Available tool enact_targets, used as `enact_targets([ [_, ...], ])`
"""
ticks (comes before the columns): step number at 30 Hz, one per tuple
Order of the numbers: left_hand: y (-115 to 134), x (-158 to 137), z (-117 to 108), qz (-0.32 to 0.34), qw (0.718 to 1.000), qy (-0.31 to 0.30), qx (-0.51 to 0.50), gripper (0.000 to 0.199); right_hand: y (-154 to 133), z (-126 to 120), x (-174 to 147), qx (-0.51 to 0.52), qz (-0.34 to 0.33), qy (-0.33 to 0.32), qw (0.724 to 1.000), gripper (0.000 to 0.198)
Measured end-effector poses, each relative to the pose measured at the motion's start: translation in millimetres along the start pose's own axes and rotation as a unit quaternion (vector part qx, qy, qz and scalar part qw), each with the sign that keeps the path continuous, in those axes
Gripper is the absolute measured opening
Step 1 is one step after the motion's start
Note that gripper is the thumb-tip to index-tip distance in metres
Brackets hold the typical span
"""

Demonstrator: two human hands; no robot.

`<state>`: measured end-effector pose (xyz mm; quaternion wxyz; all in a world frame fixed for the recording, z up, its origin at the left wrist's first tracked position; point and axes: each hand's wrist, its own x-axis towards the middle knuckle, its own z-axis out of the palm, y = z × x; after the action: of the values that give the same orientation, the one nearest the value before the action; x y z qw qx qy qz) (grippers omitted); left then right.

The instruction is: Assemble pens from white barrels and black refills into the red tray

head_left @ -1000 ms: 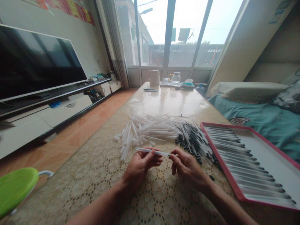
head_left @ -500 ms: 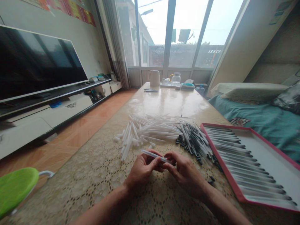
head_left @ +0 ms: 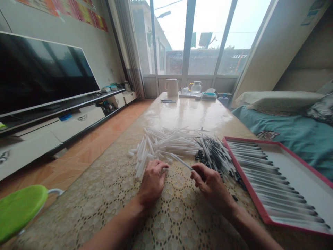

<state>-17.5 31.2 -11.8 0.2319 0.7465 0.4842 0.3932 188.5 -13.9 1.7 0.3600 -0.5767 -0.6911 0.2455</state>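
Note:
My right hand [head_left: 208, 178] pinches a slim pen [head_left: 182, 161] with a pale barrel near its lower end; its other end points up and left toward the white pile. My left hand [head_left: 153, 178] rests low over the table at the near edge of that pile, thumb and forefinger slightly apart, with nothing visible held. Beside its fingertips lie small white pen caps [head_left: 169, 160]. Beyond both hands spreads a heap of white pen barrels [head_left: 171, 140]. Dark pen refills with black ends [head_left: 214, 152] lie heaped to the right, just past my right hand.
A pink-rimmed box [head_left: 256, 205] at the right holds a row of pens with black ends. At the table's far end stand a beige pitcher [head_left: 172, 87], a glass jug [head_left: 196, 87] and a tissue pack [head_left: 209, 94]. A green stool [head_left: 23, 211] is at the left.
My hands have parted. The left one has let go of the pen and moved left to the white pile; the right one keeps the pen, now tilted the same way but farther right.

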Motion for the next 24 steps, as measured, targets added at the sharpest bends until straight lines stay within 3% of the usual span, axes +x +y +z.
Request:
enact_targets([
  [3, 3.8, -0.9, -0.1, -0.021, 0.999, 0.027, -0.022, 0.015, -1.7, 0.1, -0.5, 0.0, 0.005, 0.004, 1.0, 0.014],
  [7, 7.4, 0.9, -2.2, -0.083, 0.983, 0.059, -0.151, 0.029, -5.3, -0.4, -1.2, -0.007, -0.015, 0.005, 1.0, 0.01],
  [9, 7.3, 2.8, -2.9, -0.136, 0.96, 0.046, -0.242, 0.029, -7.4, -0.3, -2.3, -0.026, -0.036, 0.007, 0.999, 0.009],
  [13, 4.5, 6.4, -3.1, -0.226, 0.879, 0.05, -0.417, 0.02, -8.5, -0.2, -5.4, -0.069, -0.055, 0.02, 0.996, 0.008],
  [16, 3.4, 7.4, -3.0, -0.265, 0.84, 0.06, -0.47, 0.023, -6.3, -1.1, -6.6, -0.091, -0.061, 0.027, 0.994, 0.007],
  [24, 5.0, 3.2, -0.1, -0.248, 0.863, 0.006, -0.441, 0.021, -3.7, -3.1, -6.2, -0.125, -0.061, 0.039, 0.99, 0.008],
])
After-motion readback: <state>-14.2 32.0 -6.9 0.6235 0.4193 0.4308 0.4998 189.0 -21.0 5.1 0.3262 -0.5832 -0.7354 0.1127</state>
